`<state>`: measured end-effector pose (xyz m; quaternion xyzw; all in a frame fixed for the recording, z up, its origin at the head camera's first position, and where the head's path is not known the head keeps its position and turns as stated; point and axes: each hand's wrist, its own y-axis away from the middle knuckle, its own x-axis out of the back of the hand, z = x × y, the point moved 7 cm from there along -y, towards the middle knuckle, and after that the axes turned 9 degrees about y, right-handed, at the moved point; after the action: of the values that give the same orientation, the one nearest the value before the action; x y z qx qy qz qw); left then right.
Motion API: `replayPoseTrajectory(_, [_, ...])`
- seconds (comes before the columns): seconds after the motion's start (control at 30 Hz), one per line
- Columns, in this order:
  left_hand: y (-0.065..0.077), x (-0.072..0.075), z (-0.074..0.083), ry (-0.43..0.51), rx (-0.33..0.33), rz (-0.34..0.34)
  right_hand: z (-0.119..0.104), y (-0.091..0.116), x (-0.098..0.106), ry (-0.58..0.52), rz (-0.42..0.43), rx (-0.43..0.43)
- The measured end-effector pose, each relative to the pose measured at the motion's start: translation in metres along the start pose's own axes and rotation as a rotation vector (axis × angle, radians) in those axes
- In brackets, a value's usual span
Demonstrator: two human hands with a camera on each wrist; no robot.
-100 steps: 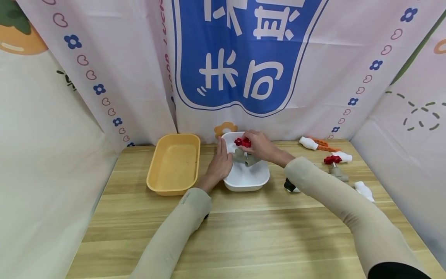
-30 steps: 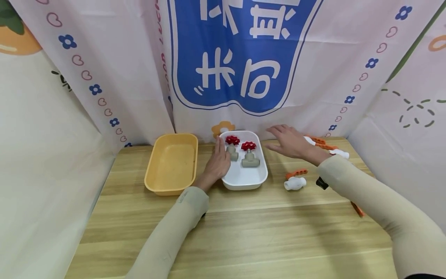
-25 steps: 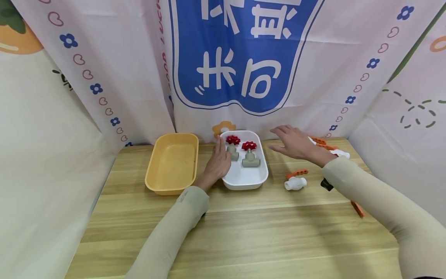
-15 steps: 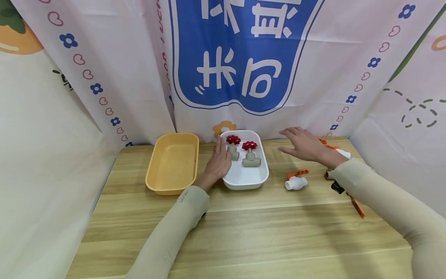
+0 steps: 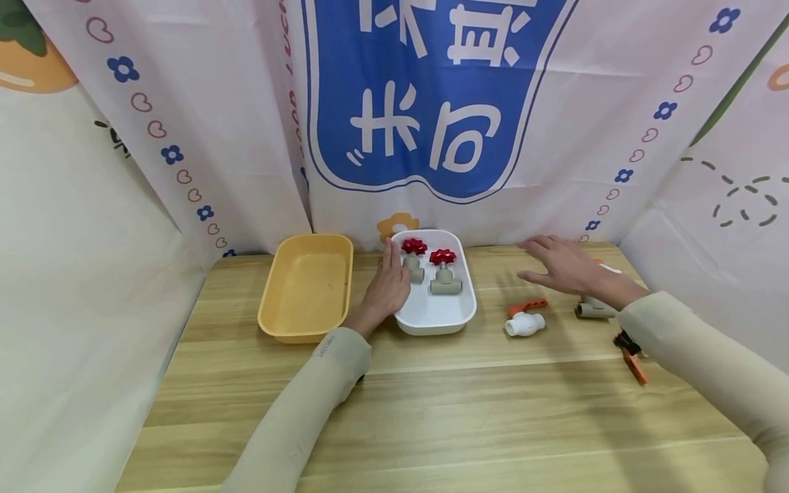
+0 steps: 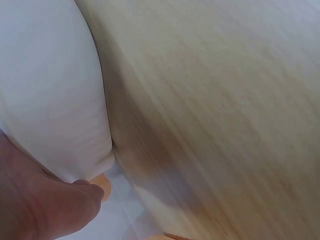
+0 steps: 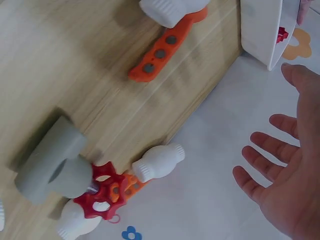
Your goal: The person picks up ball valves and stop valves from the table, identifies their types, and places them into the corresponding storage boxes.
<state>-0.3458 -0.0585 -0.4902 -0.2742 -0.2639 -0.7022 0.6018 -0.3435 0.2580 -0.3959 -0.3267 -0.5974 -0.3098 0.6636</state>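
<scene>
The white tray [image 5: 434,316] stands near the far edge of the desk [image 5: 431,418]; nearer us, to the right, lies a white valve [image 5: 524,324] with an orange handle. We see the left hand [image 5: 387,287], fingers straight, touching the tray's left wall, near a yellow tray [image 5: 306,291]. Two grey valves [image 5: 446,284] with red handwheels are inside the white tray. The right hand [image 5: 562,266] hangs above the desk, fingers loosely spread. Behind hangs a printed cloth [image 5: 419,161].

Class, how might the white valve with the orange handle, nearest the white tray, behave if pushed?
The white valve is probably stiff, as it looks like moulded plastic. Its rounded body might start rolling, but the orange handle projecting from it would likely stop that.
</scene>
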Motion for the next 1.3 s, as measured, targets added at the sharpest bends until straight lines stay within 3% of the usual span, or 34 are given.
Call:
replayPoseTrajectory(0.3, [-0.001, 0.0, 0.002, -0.005, -0.001, 0.007, 0.012, 0.02, -0.01, 0.02, -0.036, 0.02])
replayPoseTrajectory(0.67, [0.0, -0.001, 0.001, -0.001, -0.003, 0.0, 0.028, 0.047, -0.019, -0.026, -0.109, -0.018])
replayPoseTrajectory(0.87, [0.0, -0.001, 0.001, 0.017, -0.004, 0.008, 0.038, 0.059, -0.02, 0.0, -0.132, -0.029])
replayPoseTrajectory(1.3, [0.001, 0.0, 0.0, 0.019, 0.001, 0.023, 0.052, 0.073, -0.028, 0.033, -0.12, -0.019])
